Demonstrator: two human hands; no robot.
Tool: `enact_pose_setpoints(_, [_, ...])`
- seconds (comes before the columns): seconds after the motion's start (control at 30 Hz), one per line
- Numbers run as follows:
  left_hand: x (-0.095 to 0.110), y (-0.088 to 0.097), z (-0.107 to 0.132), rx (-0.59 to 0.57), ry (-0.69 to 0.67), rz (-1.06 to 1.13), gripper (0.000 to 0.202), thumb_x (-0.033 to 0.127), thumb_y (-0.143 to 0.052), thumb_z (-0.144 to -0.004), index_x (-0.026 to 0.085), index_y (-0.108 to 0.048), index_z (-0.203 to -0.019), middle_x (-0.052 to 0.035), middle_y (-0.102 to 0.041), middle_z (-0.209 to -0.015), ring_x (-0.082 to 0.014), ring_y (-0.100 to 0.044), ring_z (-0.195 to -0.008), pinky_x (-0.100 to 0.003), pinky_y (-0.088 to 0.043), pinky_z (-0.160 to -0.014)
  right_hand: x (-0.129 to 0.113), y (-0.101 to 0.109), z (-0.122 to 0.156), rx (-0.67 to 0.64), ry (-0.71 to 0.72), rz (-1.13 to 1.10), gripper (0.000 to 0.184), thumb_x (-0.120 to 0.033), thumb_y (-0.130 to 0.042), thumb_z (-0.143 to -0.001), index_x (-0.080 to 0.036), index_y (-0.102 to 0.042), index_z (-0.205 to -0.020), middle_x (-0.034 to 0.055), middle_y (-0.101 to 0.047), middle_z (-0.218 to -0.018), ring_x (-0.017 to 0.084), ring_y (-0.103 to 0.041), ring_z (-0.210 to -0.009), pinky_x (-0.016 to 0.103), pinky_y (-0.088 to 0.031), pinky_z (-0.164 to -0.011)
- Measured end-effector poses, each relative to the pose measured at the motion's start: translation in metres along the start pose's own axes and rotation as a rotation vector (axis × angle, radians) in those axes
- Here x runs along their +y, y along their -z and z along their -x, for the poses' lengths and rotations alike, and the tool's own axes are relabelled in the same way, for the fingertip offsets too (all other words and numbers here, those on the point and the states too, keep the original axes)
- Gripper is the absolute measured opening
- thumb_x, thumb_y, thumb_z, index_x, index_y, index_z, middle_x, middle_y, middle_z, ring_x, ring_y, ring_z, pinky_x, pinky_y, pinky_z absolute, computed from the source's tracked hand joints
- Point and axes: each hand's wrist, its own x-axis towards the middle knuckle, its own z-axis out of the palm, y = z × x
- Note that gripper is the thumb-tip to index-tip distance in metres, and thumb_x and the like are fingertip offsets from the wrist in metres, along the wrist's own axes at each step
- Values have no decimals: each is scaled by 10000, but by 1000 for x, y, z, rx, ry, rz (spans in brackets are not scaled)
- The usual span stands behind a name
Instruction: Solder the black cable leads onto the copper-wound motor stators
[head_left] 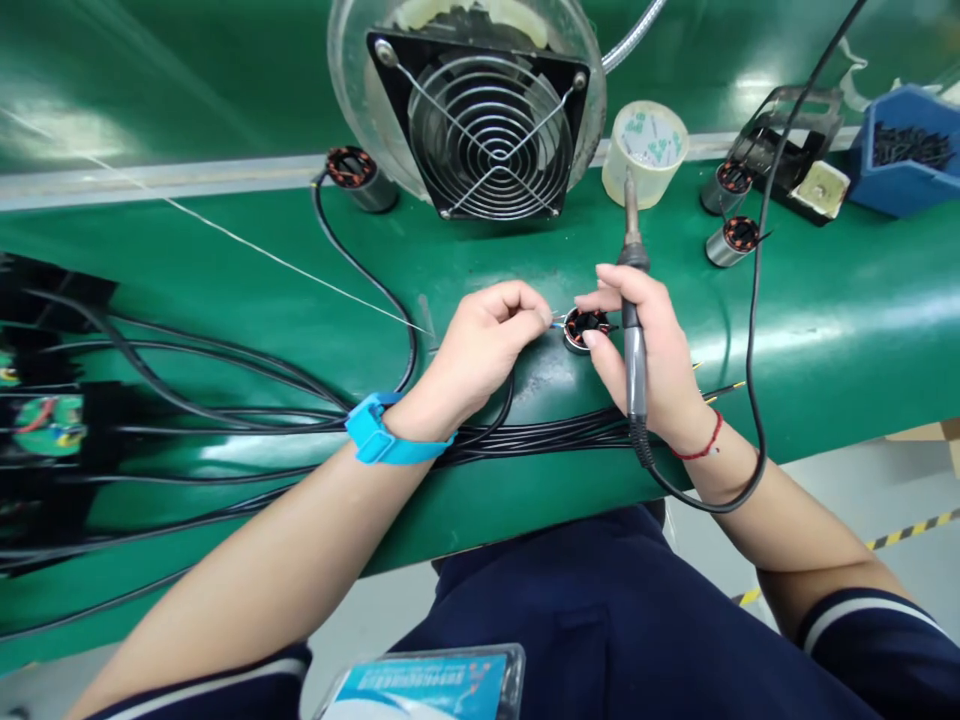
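My left hand (491, 335) is closed in a pinch on the thin wire ends (556, 322) of a black cable, one of them blue, at the left rim of a small motor stator (581, 328). The stator stands upright on the green bench, dark inside with copper windings. My right hand (660, 350) holds a soldering iron (635, 375) across its palm, tip pointing away from me. The thumb and fingers of that hand curve around the stator's right side, touching or nearly touching it. My left fingertips hide part of the wires.
A fan with a wire guard (495, 140) stands behind my hands. Beside it are a tape roll (637, 180), an iron stand (802, 170) and a blue bin (892, 190). More stators (731, 240) stand nearby. Black cables (540, 438) cross the bench; the iron's cord (756, 300) loops right.
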Motion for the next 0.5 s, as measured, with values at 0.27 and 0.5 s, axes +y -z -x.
enact_pose_setpoints(0.27, [0, 0, 2, -10, -39, 16, 89, 267, -639, -724, 200, -617, -670, 40, -490, -577, -118, -404, -576, -279, -330, -577, 1, -8, 1, 91, -4, -9, 478, -227, -556, -952, -316, -434, -1406, 15, -726, -1050, 259, -663, -1072, 488, -524, -1008])
enact_pose_setpoints(0.5, [-5, 2, 4, -12, -130, 92, 68, 225, -620, -739, 218, -591, -801, 31, -568, -621, -121, -461, -548, -257, -333, -512, 1, -18, -1, 195, 40, 22, 485, -217, -520, -972, -314, -378, -1426, -9, -646, -947, 225, -630, -879, 480, -533, -929])
